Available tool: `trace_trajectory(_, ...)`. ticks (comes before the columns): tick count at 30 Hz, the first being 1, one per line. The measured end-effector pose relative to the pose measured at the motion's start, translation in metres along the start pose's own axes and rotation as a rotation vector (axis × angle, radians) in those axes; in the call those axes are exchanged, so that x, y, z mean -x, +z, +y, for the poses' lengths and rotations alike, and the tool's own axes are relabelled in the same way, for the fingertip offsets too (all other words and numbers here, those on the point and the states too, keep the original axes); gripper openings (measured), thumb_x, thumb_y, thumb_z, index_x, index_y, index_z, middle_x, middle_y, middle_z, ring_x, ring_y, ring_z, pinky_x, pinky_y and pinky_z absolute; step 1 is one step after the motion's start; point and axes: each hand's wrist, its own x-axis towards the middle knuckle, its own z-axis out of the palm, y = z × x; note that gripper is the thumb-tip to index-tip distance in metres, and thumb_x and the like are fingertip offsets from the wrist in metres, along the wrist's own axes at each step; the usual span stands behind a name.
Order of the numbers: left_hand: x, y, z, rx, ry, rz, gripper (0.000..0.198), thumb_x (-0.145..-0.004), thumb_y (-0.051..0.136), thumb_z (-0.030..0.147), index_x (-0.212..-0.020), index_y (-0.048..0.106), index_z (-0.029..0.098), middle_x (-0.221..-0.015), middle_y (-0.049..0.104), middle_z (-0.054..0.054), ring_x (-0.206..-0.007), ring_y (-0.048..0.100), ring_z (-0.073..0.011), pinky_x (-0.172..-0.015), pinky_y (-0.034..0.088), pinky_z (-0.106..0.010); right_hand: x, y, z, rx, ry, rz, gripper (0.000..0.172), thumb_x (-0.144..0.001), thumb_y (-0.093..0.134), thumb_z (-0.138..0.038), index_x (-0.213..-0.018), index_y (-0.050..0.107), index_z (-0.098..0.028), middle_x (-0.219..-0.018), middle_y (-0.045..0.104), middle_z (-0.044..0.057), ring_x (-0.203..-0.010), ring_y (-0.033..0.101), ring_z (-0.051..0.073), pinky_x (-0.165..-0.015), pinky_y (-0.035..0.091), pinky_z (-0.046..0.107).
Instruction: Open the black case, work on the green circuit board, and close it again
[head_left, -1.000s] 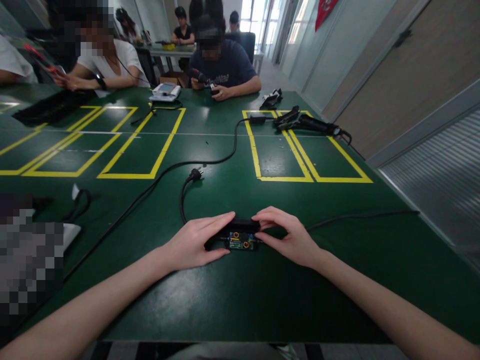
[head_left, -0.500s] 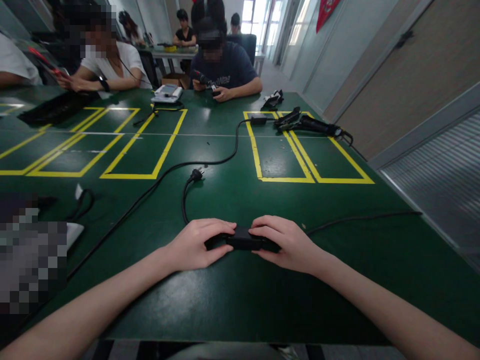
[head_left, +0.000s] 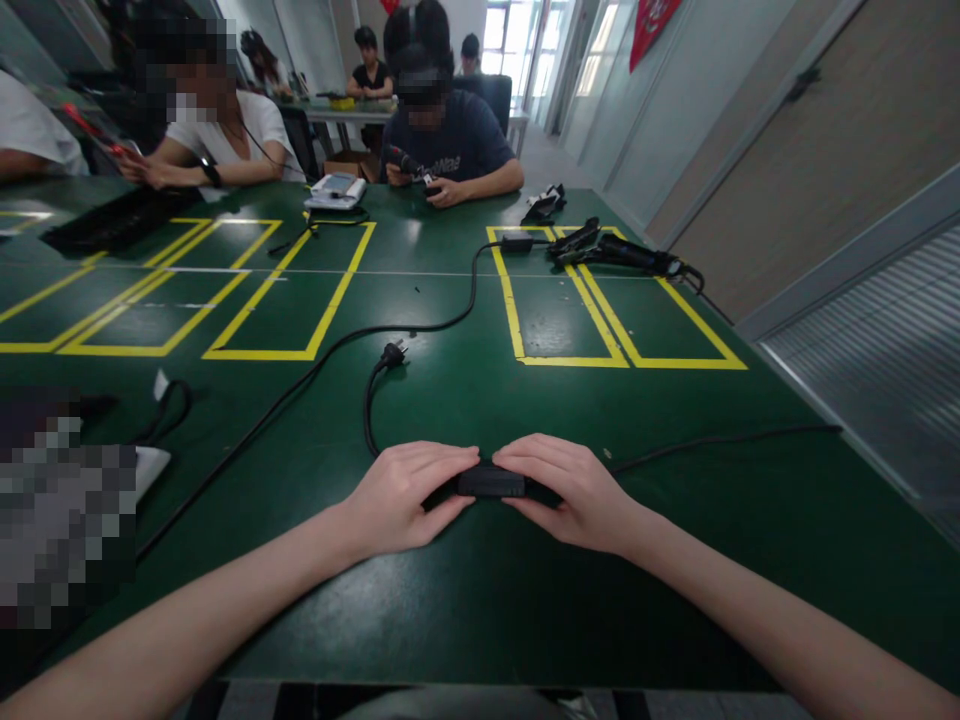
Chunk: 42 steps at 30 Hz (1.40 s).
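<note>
Both hands pressed down on a small black adapter box [head_left: 491, 481], near edge of the green counter [head_left: 480, 600], roughly 6 o'clock in the head view. Left hand [head_left: 405, 495] covers the box's left end, fingers curled over the top, thumb along the near side. Right hand [head_left: 566, 490] does the same on the right end. Fingertips of the two nearly meet over the middle; only a short strip of the black casing shows between them. Box lies flat on the counter.

Thin black cable [head_left: 720, 437] leaves from under the right hand toward 3 o'clock. Another cord runs from the left end up to a loose plug [head_left: 390, 353] at 12 o'clock, near the box. A longer black lead [head_left: 450, 322] crosses the counter from 9 to 1 o'clock.

Yellow tape rectangles [head_left: 570, 358] marked on the counter at 11 and 1 o'clock. Black tools [head_left: 615, 250] piled at 1 o'clock, far end. Other people [head_left: 450, 140] sit across at 12 and 11 o'clock, hands busy with their own items.
</note>
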Motion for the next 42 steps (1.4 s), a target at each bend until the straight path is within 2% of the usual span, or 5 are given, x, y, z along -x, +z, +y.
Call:
trace_trajectory(4,-0.002,0.001,0.01,0.044,-0.135,-0.03,0.071,-0.094,0.075,0.047,-0.153,0.051,0.017,-0.13,0.075,-0.015,-0.113,0.075,-0.0279,-0.1,0.061,-0.044,0.0,-0.002,-0.003,0.134,-0.143,0.03,0.021,-0.104,0.054,-0.019,-0.12,0.066,-0.013,-0.111,0.079,0.013,-0.103,0.074,0.023,-0.085,0.065,0.037)
trace_trajectory(11,-0.01,-0.003,0.021,0.176,-0.458,-0.11,0.031,-0.098,0.07,0.04,-0.119,0.077,0.018,-0.093,0.078,-0.005,-0.081,0.073,-0.019,-0.072,0.059,-0.029,0.002,-0.006,-0.007,0.338,-0.283,0.041,0.02,-0.103,0.057,-0.011,-0.116,0.071,-0.015,-0.117,0.08,0.009,-0.112,0.074,0.022,-0.093,0.063,0.034)
trace_trajectory(15,-0.007,0.0,0.013,0.215,-0.311,0.079,0.028,-0.092,0.081,0.037,-0.111,0.078,0.017,-0.097,0.081,-0.007,-0.085,0.075,-0.0197,-0.077,0.061,-0.03,0.002,-0.005,-0.005,0.278,-0.156,-0.057,0.023,-0.106,0.053,-0.021,-0.123,0.067,-0.015,-0.132,0.073,0.017,-0.109,0.074,0.023,-0.09,0.062,0.036)
trace_trajectory(20,-0.007,0.002,0.007,0.092,-0.021,0.16,0.02,-0.094,0.079,0.028,-0.11,0.074,0.017,-0.105,0.082,-0.009,-0.091,0.075,-0.0198,-0.083,0.061,-0.033,0.001,-0.002,-0.003,0.078,0.052,-0.095,0.031,-0.102,0.063,-0.037,-0.123,0.064,-0.015,-0.098,0.078,0.011,-0.085,0.073,0.021,-0.074,0.058,0.034)
trace_trajectory(42,-0.007,-0.001,0.01,-0.075,-0.158,-0.047,0.037,-0.106,0.055,0.046,-0.111,0.074,0.014,-0.082,0.072,-0.007,-0.075,0.067,-0.0204,-0.07,0.05,-0.034,-0.002,-0.003,-0.01,0.322,-0.079,-0.208,0.04,-0.111,0.043,-0.04,-0.141,0.061,-0.02,-0.109,0.073,0.011,-0.089,0.068,0.02,-0.073,0.053,0.032)
